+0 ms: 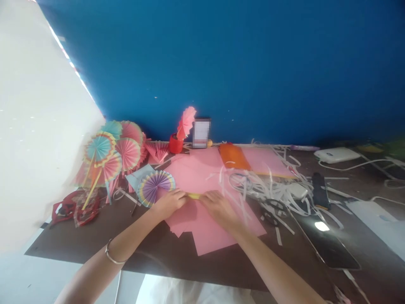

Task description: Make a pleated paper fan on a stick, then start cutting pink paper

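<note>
Over the pink paper sheets [202, 238], a narrow folded yellow paper strip [193, 196] spans the gap between my two hands. My left hand [171, 203] is closed on its left end, with the fingers pressed together. At the other end my right hand [218, 207] has its fingers closed on the strip too. How the strip is folded under my fingers I cannot make out. Close to my left hand lies a purple pleated paper fan [156, 185] with a pale yellow and blue border, partly over a light blue paper piece [139, 175].
Several paper fans on sticks [101, 147] stand at the left. Behind the sheets are a red pot [176, 144] and an orange packet [234, 156]. White paper strips [268, 188] tangle at the right, near scissors [272, 209] and a phone [329, 240].
</note>
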A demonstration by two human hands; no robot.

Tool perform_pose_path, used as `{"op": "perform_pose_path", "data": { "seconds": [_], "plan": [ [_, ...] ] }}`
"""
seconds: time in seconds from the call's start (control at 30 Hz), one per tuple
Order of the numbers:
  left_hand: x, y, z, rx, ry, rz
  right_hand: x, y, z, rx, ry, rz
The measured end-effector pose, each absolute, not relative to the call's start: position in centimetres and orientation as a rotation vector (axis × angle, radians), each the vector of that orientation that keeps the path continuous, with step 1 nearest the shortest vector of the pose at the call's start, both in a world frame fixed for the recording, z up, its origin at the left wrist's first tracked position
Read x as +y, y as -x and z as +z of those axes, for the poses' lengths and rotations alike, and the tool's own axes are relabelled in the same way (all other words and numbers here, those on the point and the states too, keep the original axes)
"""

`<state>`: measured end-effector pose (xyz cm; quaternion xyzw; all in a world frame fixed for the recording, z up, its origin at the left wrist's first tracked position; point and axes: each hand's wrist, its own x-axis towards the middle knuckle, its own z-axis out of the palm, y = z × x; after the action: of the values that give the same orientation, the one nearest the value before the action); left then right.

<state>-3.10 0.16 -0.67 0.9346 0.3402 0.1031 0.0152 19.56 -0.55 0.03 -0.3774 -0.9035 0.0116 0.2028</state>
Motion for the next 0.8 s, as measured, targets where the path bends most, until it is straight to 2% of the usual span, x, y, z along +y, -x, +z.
{"op": "perform_pose_path", "data": {
  "seconds": [0.2, 0.43, 0.6, 0.8],
  "plan": [
    [0.4, 4.1, -0.2, 1.19, -2.787, 0.31, -0.3, -19.3, 0.0, -2.554, 1.104, 0.005],
    [0.1, 3.4, -0.1, 1.11, -2.767, 0.389, 0.1, -19.0, -0.2, -2.529, 1.084, 0.019],
    [0.0, 3.4, -0.6, 1.1, -2.684, 0.409, 0.2, -18.7, -0.6, -2.531, 1.043, 0.137],
    [0.3, 3.8, -0.9, 1.168, -2.518, 0.602, 0.4, -18.1, -1.3, -2.396, 1.092, 0.244]
  ]
}}
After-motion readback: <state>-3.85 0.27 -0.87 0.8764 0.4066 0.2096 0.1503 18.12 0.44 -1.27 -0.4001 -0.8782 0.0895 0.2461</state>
